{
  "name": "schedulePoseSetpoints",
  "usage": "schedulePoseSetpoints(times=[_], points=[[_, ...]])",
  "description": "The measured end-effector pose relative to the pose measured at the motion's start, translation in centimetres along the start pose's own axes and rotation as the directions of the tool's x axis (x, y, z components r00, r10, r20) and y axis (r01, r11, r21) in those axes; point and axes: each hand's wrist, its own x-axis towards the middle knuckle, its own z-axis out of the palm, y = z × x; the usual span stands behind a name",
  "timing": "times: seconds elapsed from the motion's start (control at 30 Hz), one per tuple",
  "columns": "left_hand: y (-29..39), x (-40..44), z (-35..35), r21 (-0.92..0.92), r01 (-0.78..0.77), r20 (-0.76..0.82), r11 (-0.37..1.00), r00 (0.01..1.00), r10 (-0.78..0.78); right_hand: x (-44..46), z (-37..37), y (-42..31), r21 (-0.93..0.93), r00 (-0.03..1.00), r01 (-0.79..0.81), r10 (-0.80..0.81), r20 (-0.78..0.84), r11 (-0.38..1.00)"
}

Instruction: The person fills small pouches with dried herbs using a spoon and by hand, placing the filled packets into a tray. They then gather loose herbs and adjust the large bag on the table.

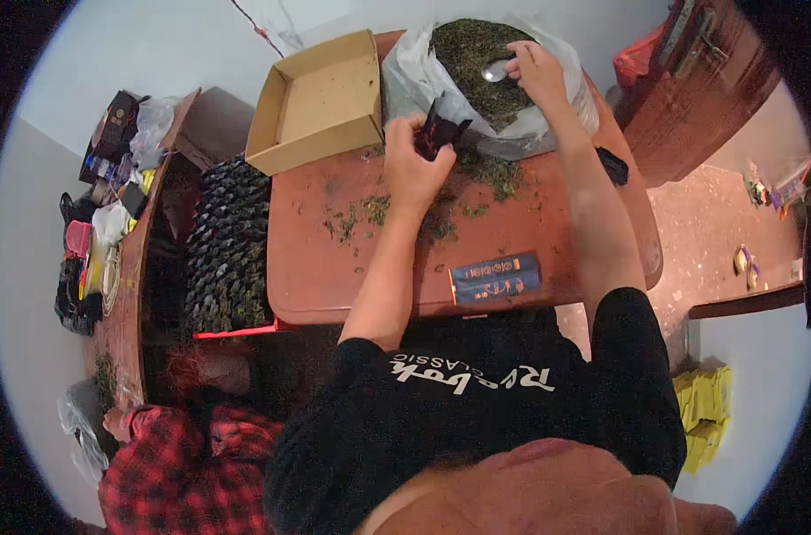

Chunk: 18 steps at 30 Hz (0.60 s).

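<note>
My left hand (414,165) is closed around a small dark pouch (438,134), held above the table beside the bag's near left edge. Over a large clear plastic bag (409,67) of dark green dried leaves (463,53), my right hand (537,73) grips a shiny round spoon (495,70). The spoon's bowl is at the leaves. Loose leaf bits (376,209) are scattered on the reddish-brown table (334,267). A flat dark blue packet (495,278) with orange trim lies near the table's front edge.
An open cardboard box (325,98) stands at the table's back left. Left of the table are rows of dark pouches (231,241) and a cluttered shelf (138,267). A person in a red checked shirt (182,464) is at lower left. Yellow packets (702,415) lie at lower right.
</note>
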Motion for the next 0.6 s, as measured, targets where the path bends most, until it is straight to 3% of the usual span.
schedulePoseSetpoints(times=[0.17, 0.23, 0.37, 0.47, 0.57, 0.6], points=[[0.4, -0.2, -0.4, -0.056, 0.104, 0.058, 0.993, 0.993, -0.100, 3.0, 2.4, 1.0, -0.088, 0.998, 0.056, -0.057, -0.017, 0.995], [0.2, -0.2, -0.3, -0.022, 0.044, 0.050, 0.999, 0.998, -0.043, 3.7, 3.5, 2.3, -0.121, 0.996, 0.085, -0.083, 0.017, 0.989], [0.6, -0.2, 0.0, -0.036, -0.022, 0.007, 0.999, 1.000, 0.022, 3.2, 4.4, 3.6, -0.092, 0.970, -0.092, 0.111, 0.218, 0.991], [0.3, -0.3, 0.1, -0.024, -0.004, 0.020, 1.000, 1.000, 0.005, 2.2, 4.6, 3.9, -0.044, 0.868, -0.320, 0.312, 0.387, 0.946], [0.2, -0.3, 0.4, -0.008, 0.000, 0.034, 1.000, 0.999, 0.001, 1.7, 3.8, 4.2, -0.073, 0.863, -0.315, 0.318, 0.393, 0.946], [0.1, -0.3, 0.5, -0.010, 0.005, 0.034, 1.000, 0.999, -0.005, 1.8, 3.6, 4.2, -0.006, 0.866, -0.373, 0.350, 0.357, 0.928]])
